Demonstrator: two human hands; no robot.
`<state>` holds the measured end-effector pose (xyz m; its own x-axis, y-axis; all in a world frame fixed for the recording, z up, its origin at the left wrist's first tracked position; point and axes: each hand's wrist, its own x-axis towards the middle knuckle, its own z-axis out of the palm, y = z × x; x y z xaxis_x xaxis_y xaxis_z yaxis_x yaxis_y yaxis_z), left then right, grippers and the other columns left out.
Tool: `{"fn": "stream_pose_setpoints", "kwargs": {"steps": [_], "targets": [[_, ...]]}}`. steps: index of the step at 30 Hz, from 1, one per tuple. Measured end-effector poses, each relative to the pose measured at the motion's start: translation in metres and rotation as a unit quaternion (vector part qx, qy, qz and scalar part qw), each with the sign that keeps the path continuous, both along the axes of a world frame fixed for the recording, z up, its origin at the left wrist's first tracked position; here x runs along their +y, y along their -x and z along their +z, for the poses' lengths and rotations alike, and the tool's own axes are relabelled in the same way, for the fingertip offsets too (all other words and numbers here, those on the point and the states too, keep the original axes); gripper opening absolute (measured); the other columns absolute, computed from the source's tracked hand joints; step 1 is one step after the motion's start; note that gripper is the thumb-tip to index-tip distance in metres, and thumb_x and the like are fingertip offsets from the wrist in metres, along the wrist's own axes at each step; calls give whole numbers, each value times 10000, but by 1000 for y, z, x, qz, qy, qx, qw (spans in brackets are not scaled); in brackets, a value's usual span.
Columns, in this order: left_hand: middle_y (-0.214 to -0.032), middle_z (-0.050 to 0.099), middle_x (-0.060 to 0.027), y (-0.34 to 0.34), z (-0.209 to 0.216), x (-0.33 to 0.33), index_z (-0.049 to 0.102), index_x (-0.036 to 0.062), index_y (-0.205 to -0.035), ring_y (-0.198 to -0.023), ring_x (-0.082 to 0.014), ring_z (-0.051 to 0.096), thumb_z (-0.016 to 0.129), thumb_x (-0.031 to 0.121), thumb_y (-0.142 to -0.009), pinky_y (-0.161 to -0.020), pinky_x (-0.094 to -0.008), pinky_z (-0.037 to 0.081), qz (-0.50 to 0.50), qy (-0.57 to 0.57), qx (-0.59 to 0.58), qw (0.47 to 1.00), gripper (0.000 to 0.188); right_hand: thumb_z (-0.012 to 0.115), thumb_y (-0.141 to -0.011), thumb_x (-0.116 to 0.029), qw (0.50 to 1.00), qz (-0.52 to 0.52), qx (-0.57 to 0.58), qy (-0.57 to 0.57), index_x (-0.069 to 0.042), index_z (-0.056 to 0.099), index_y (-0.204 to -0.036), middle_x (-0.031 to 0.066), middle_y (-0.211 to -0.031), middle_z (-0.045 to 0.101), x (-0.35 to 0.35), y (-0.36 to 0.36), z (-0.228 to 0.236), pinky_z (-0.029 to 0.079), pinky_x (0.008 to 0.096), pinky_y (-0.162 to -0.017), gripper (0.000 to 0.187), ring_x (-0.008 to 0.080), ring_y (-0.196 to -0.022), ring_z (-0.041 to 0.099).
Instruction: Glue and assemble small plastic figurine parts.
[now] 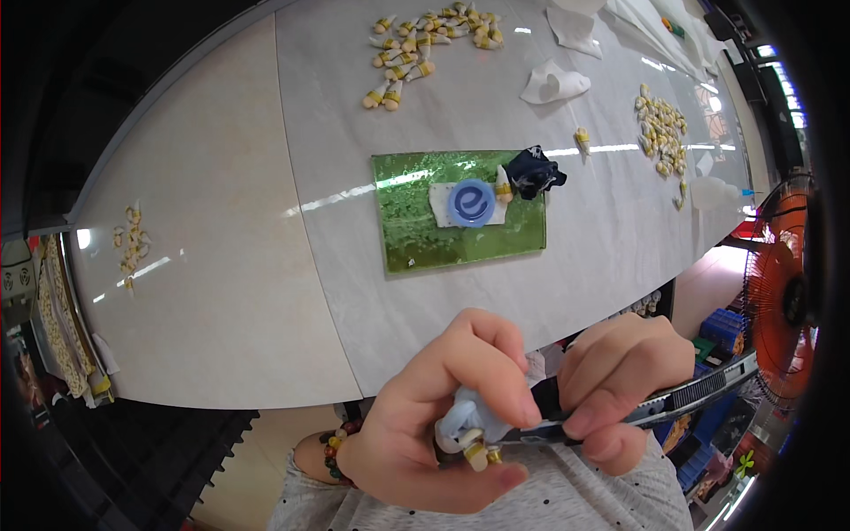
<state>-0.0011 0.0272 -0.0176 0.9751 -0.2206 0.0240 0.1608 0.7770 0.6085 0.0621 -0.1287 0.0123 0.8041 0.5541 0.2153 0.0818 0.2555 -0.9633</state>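
My left hand is closed around a small pale-blue figurine with cream and gold ends that poke out between thumb and fingers. My right hand grips a snap-off utility knife, its handle slanting up to the right. The knife's front end reaches the figurine, but fingers hide where they meet. Beyond my hands lies a green glass board. On it a round blue dish rests on a white pad, beside a cream piece with a gold band and a crumpled dark-blue wrapper.
Piles of small gold-banded cream pieces lie at the far middle, at the right and at the left. Crumpled white tissue and a clear plastic bottle are on the table. An orange fan stands past its right edge.
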Motion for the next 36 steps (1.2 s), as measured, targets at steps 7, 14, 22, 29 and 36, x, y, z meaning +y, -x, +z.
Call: {"fn": "stream_pose_setpoints", "kwargs": {"steps": [7, 14, 22, 29, 36], "targets": [[-1024, 379, -104, 0, 1, 1, 494, 59, -1009, -957, -140, 383, 659, -48, -649, -844, -238, 274, -13, 2, 12, 1000, 410, 687, -725, -120, 999, 6, 31, 18, -1, 561, -703, 97, -603, 569, 2, -1, 3, 430, 249, -428, 175, 164, -431, 495], [-1027, 375, -96, -6, -2, 8, 489, 69, -1004, -951, -130, 385, 657, -45, -654, -833, -237, 282, -43, -81, -66, 994, 405, 676, -713, -80, 1000, 14, 11, 9, 2, 559, -690, 95, -586, 570, 3, -2, 0, 427, 254, -411, 145, 173, -425, 501], [-1009, 387, -66, -3, -4, 6, 474, 69, -979, -947, -125, 378, 632, -37, -677, -822, -245, 285, -101, -27, -50, 993, 356, 717, -645, -57, 993, 112, -27, 11, 17, 591, -616, 95, -537, 570, -1, -18, 2, 392, 241, -367, 149, 165, -399, 494], [-1010, 380, -58, 4, -2, 1, 465, 72, -982, -951, -116, 378, 617, -62, -669, -843, -239, 276, -110, 24, 23, 993, 374, 706, -641, -31, 986, 152, -49, 54, 13, 574, -571, 74, -497, 536, 4, -25, 12, 364, 224, -338, 156, 154, -377, 489], [-1011, 383, -57, -1, -5, 6, 458, 80, -985, -949, -109, 393, 610, -89, -654, -837, -228, 282, -115, -7, 4, 993, 402, 695, -655, -35, 985, 148, -43, 81, 15, 568, -581, 83, -495, 532, 6, -25, 13, 377, 232, -345, 156, 164, -378, 498]]}}
